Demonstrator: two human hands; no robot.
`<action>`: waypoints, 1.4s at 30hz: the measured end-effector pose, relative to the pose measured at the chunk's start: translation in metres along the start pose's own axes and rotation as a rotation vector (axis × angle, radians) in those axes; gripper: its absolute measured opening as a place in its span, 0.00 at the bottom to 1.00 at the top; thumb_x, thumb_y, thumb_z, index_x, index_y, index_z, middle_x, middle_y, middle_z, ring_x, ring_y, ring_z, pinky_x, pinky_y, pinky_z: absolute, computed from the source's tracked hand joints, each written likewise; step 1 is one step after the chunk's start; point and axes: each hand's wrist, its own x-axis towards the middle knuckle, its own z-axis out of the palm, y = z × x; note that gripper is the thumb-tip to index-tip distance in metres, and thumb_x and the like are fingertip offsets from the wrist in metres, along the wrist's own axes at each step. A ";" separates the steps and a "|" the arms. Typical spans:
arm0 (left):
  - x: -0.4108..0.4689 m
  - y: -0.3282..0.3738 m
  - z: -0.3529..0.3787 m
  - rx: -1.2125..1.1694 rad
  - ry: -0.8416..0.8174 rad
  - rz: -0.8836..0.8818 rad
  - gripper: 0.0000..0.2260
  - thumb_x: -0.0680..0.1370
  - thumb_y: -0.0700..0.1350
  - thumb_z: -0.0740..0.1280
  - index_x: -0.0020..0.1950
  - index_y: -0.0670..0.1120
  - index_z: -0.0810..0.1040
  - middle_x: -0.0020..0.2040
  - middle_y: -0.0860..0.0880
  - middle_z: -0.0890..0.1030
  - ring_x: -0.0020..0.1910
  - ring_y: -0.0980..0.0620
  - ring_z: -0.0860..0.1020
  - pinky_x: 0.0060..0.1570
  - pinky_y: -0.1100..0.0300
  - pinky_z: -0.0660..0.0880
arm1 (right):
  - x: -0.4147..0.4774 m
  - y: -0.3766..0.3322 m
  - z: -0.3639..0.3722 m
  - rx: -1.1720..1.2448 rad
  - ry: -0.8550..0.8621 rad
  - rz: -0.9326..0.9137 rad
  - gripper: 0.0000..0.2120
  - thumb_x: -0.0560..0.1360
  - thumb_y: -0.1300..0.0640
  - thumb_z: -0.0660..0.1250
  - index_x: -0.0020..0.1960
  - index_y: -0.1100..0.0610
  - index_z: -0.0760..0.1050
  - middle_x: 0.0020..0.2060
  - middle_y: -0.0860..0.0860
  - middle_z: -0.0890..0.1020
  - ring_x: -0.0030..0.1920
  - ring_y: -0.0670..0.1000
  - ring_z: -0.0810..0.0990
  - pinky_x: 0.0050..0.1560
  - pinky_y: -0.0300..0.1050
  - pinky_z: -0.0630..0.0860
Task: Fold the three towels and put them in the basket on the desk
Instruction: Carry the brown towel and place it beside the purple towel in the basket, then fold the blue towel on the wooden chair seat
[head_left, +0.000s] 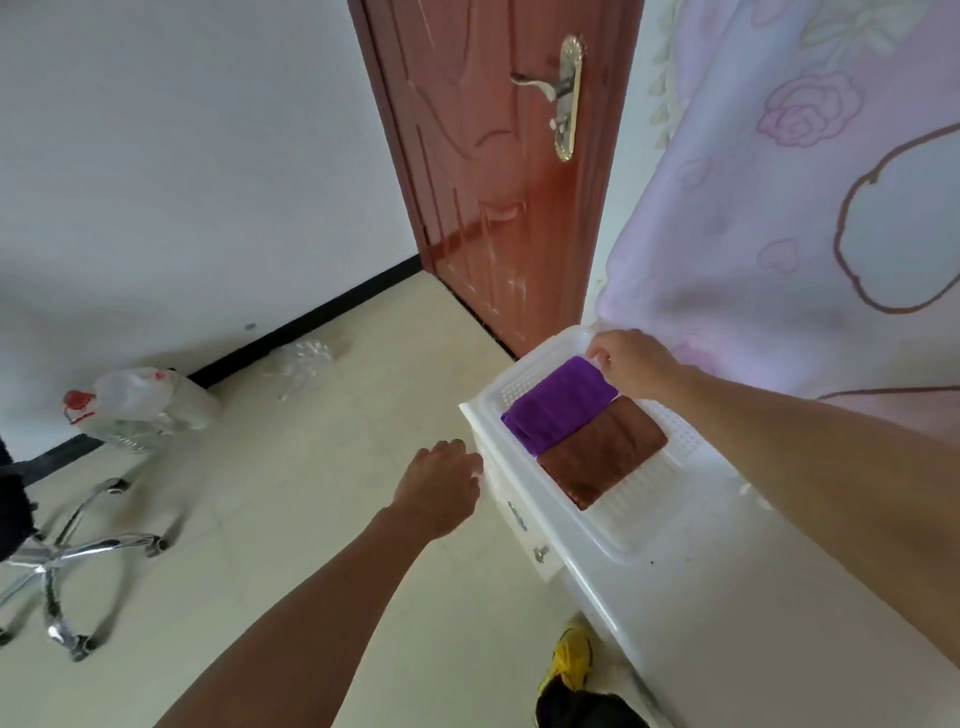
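Purple towel (558, 402), far corner pinched by right hand (631, 364), lies in basket (641, 501) beside brown towel (605, 449); left hand (439, 486) loose, fingertips hidden.

red-brown door (488, 182) | chrome chair base (78, 551) on floor | plastic jug (150, 400) by wall | floral cloth (805, 208) hanging right

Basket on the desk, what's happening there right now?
A folded purple towel and brown towel lie side by side in the white basket on the desk. The right hand curls at the purple towel's far end; whether it pinches towel or rim is unclear. The left hand hovers open beside the desk. No third towel shows.
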 end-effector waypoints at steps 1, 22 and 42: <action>-0.019 -0.018 -0.004 -0.015 0.017 -0.055 0.14 0.80 0.47 0.57 0.63 0.49 0.75 0.60 0.47 0.75 0.59 0.47 0.74 0.60 0.54 0.69 | 0.001 -0.027 -0.002 0.011 0.000 -0.036 0.13 0.77 0.64 0.61 0.57 0.52 0.79 0.57 0.52 0.81 0.53 0.54 0.80 0.56 0.48 0.78; -0.614 -0.305 0.109 -0.346 0.050 -1.150 0.13 0.78 0.45 0.60 0.61 0.48 0.76 0.61 0.47 0.77 0.59 0.44 0.76 0.55 0.56 0.72 | -0.275 -0.725 0.247 -0.386 -0.410 -1.300 0.16 0.77 0.52 0.58 0.64 0.51 0.73 0.62 0.51 0.77 0.60 0.55 0.76 0.56 0.47 0.71; -1.001 -0.526 0.250 -0.743 0.222 -1.848 0.12 0.77 0.44 0.62 0.59 0.47 0.78 0.57 0.46 0.79 0.54 0.43 0.78 0.48 0.59 0.73 | -0.524 -1.234 0.510 -0.601 -0.544 -1.967 0.17 0.78 0.50 0.59 0.65 0.48 0.71 0.62 0.50 0.78 0.60 0.55 0.76 0.54 0.46 0.71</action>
